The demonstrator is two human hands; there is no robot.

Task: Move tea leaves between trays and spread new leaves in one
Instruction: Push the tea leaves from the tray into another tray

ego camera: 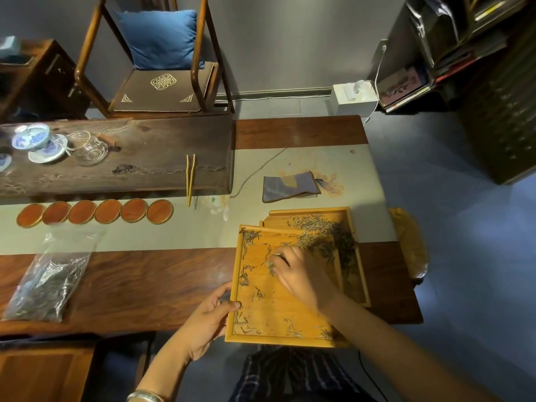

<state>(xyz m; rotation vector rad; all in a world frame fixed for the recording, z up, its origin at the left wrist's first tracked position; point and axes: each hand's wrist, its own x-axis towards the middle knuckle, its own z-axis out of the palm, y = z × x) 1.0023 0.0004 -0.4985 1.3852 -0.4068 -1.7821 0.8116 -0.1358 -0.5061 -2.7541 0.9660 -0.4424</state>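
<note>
Tea leaves (322, 242), light, brittle, loose, heap where near bamboo tray (278, 311) overlaps far tray (349, 219); left hand (203, 320) grips near tray's edge, right hand (301, 274) pinches strays; sweep gently, avoid crushing.

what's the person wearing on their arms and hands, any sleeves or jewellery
Both forearms are bare, with no sleeves in view. The left hand has a silver bangle at its wrist, at the bottom edge of the view. The right hand shows no rings, gloves or wristwear. No watch is visible on either arm.
</note>
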